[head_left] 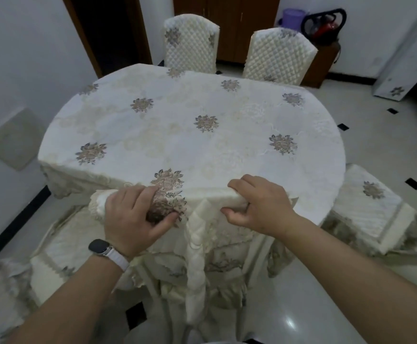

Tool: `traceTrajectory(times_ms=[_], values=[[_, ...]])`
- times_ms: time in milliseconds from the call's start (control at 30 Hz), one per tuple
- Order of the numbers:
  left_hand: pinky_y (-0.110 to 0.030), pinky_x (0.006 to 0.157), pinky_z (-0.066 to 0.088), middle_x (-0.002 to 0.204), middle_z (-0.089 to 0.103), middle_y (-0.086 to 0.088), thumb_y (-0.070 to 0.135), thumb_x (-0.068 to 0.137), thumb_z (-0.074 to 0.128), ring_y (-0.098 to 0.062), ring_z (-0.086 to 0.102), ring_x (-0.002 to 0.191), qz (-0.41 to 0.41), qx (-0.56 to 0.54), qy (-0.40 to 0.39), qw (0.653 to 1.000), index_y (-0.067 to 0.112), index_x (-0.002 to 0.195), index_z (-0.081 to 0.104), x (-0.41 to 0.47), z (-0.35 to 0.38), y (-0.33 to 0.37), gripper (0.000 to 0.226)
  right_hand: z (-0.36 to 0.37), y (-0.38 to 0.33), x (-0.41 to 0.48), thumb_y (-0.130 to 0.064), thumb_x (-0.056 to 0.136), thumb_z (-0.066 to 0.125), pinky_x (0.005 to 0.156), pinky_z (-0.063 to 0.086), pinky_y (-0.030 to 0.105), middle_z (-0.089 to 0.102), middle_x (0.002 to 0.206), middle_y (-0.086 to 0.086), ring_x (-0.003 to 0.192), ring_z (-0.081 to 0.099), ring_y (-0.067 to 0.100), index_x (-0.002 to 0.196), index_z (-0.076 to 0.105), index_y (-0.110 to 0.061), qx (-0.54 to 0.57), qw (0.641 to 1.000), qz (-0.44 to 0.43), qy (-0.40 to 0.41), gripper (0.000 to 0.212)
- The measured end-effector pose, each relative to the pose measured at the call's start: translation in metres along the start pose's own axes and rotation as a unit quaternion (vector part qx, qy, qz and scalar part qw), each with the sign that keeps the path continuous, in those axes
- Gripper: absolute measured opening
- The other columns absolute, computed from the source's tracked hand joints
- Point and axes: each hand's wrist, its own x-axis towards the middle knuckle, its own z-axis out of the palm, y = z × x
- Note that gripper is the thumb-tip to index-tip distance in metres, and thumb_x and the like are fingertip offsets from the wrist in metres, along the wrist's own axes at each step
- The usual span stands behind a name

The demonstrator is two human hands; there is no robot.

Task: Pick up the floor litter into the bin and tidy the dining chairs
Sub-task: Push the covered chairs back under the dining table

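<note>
Counter (336, 155), oval: one, under one cream tablecloth (152, 135). Floral motifs on its top: nine by my count.

Dining chairs in cream covers: five.
- far-left chair (191, 43)
- far-right chair (278, 54)
- right chair (366, 207)
- left chair (61, 247)
- near chair (197, 244), its top edge gripped in both my hands

Hands: two, my left hand (128, 217) and right hand (264, 207).

Smartwatch (100, 247): one, on my left wrist.

Purple bucket (293, 17): one.

Red-and-black appliance (325, 23): one.

Wall panel (11, 140): one.

Blurred fabric at lower left: one shape, kind not clear.
</note>
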Motion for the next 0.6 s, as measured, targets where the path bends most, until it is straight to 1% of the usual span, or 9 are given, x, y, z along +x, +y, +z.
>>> traceTrajectory(times_ms=[100, 167, 300, 433, 533, 600], values=[[-0.043, 0.074, 0.043, 0.093, 0.064, -0.016, 0.061, 0.083, 0.058, -0.032, 0.058, 0.084, -0.010, 0.003, -0.007, 1.000, 0.011, 0.110, 0.056, -0.001, 0.000, 0.001, 0.056, 0.001, 0.002, -0.002, -0.053, 0.071, 0.067, 0.046, 0.040, 0.025, 0.058, 0.074, -0.002, 0.065, 0.056, 0.021, 0.093, 0.069, -0.019, -0.003, 1.000, -0.013, 0.001, 0.041], [-0.043, 0.077, 0.041, 0.094, 0.063, -0.015, 0.059, 0.080, 0.060, -0.031, 0.056, 0.086, -0.032, -0.002, -0.020, 0.999, 0.012, 0.109, 0.056, 0.000, -0.003, 0.006, 0.056, 0.001, 0.003, -0.002, -0.054, 0.071, 0.067, 0.046, 0.037, 0.024, 0.057, 0.072, -0.003, 0.063, 0.055, 0.020, 0.092, 0.069, -0.019, 0.003, 1.000, -0.012, 0.005, 0.040], [-0.043, 0.081, 0.039, 0.098, 0.060, -0.013, 0.058, 0.077, 0.061, -0.030, 0.053, 0.088, -0.069, -0.010, -0.061, 0.996, 0.013, 0.110, 0.055, -0.003, -0.012, 0.013, 0.056, 0.000, 0.002, -0.006, -0.054, 0.071, 0.066, 0.045, 0.039, 0.025, 0.057, 0.072, -0.003, 0.062, 0.055, 0.020, 0.091, 0.068, -0.019, 0.019, 1.000, -0.013, 0.017, 0.040], [-0.041, 0.084, 0.037, 0.103, 0.060, -0.012, 0.056, 0.073, 0.061, -0.028, 0.050, 0.094, -0.065, -0.032, -0.095, 0.993, 0.014, 0.113, 0.053, -0.005, -0.020, 0.017, 0.059, -0.001, 0.000, -0.014, -0.052, 0.071, 0.069, 0.043, 0.041, 0.027, 0.054, 0.069, -0.002, 0.060, 0.054, 0.022, 0.088, 0.067, -0.017, 0.029, 0.998, -0.021, 0.043, 0.039], [-0.045, 0.088, 0.039, 0.104, 0.060, -0.013, 0.056, 0.074, 0.059, -0.028, 0.050, 0.096, -0.066, -0.030, -0.121, 0.990, 0.013, 0.114, 0.051, -0.005, -0.025, 0.017, 0.059, -0.001, -0.005, -0.020, -0.052, 0.072, 0.068, 0.043, 0.039, 0.027, 0.052, 0.067, 0.000, 0.058, 0.052, 0.024, 0.087, 0.067, -0.015, 0.037, 0.998, -0.019, 0.048, 0.040], [-0.048, 0.088, 0.041, 0.104, 0.058, -0.015, 0.055, 0.075, 0.058, -0.030, 0.051, 0.096, -0.075, -0.027, -0.135, 0.988, 0.012, 0.112, 0.050, -0.006, -0.027, 0.017, 0.058, -0.001, -0.010, -0.024, -0.052, 0.073, 0.066, 0.044, 0.034, 0.025, 0.051, 0.066, 0.001, 0.056, 0.051, 0.025, 0.087, 0.067, -0.015, 0.043, 0.998, -0.009, 0.046, 0.040]])
